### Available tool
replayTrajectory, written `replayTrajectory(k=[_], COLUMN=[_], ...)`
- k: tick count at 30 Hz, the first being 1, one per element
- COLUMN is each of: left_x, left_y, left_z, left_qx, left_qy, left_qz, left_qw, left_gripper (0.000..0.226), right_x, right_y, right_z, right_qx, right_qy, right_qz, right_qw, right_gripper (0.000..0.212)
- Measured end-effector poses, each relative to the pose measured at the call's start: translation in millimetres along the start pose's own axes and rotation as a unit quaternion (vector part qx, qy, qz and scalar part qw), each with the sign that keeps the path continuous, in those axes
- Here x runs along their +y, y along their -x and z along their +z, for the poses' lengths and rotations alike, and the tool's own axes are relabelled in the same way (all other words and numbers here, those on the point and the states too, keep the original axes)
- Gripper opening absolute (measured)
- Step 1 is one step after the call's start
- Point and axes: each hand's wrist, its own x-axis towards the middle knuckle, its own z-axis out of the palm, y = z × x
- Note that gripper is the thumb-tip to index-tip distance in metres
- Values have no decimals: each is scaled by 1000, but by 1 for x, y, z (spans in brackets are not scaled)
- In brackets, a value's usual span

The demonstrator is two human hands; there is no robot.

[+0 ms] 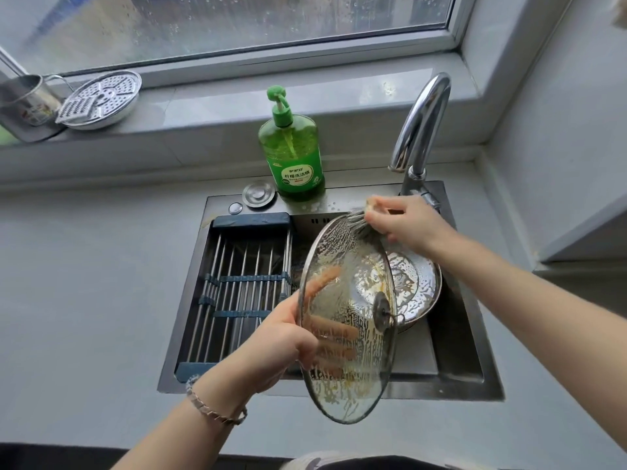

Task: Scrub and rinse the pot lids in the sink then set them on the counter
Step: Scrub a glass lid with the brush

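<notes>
Item in hand: round glass pot lid with a steel rim [356,293], held tilted on edge above the right half of the dark steel sink [468,385]; soap film and yellowish residue are on the glass.
Left hand [285,344]: grips the lid's left rim, thumb on the near face, fingers spread behind the glass.
Right hand [403,225]: fingers [375,217] closed on a grey bristly scrubber [356,222], which touches the lid's far edge, near the sink's back wall.
Second piece: a sudsy round metal lid or pan [417,283] lies in the sink, right side; I cannot tell which it is.
Risk: I judge the one-rim grip on soapy glass weak. A hard push at the far edge could twist the lid loose onto the metal piece below.
Hidden: the lid's knob faces away, the drain is covered, the scrubber is blurred, and I cannot tell whether water runs.
</notes>
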Motion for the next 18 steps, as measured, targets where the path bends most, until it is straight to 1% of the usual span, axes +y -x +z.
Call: replayTrajectory(k=[2,4,5,6,8,9,10,12,14,15,16,18], left_x=[0,0,0,0,1,1,2,0,-2,-3,-3,-2], left_y=[0,0,0,1,3,2,1,-1,-2,-1,1,4], left_z=[-1,-4,-5,-5,-4,-4,-3,-3,-5,-7,-7,-7], left_qx=[5,10,7,0,-11,-13,-12,-2,6,6,4,-4], left_qy=[12,25,30,35,37,35,38,55,63,67,75,88], left_qz=[3,9,10,11,13,15,16,18,21,23,25,31], left_qw=[1000,1000,999,999,999,999,999,998,998,997,997,996], left_gripper=[98,98,99,99,99,99,99,99,99,100,101,101], right_x=[-4,-8,-5,1,13,17,17,11,3,9,16,32], right_y=[6,16,14,6,-11,-11,-7,4,18,16,10,-2], right_z=[10,17,14,7,-6,-7,-3,11,19,17,10,-6], right_qx=[-38,-86,-79,-55,15,23,20,-26,-97,-93,-59,28], right_qy=[-25,-30,-24,-30,-57,-60,-59,-71,-66,-57,-57,-64], right_qz=[-54,-81,-78,-61,19,42,37,-41,-77,-75,-50,45], right_qw=[998,993,994,996,998,997,997,996,990,991,995,997], right_gripper=[53,52,49,46,42,42,43,44,49,51,49,44])
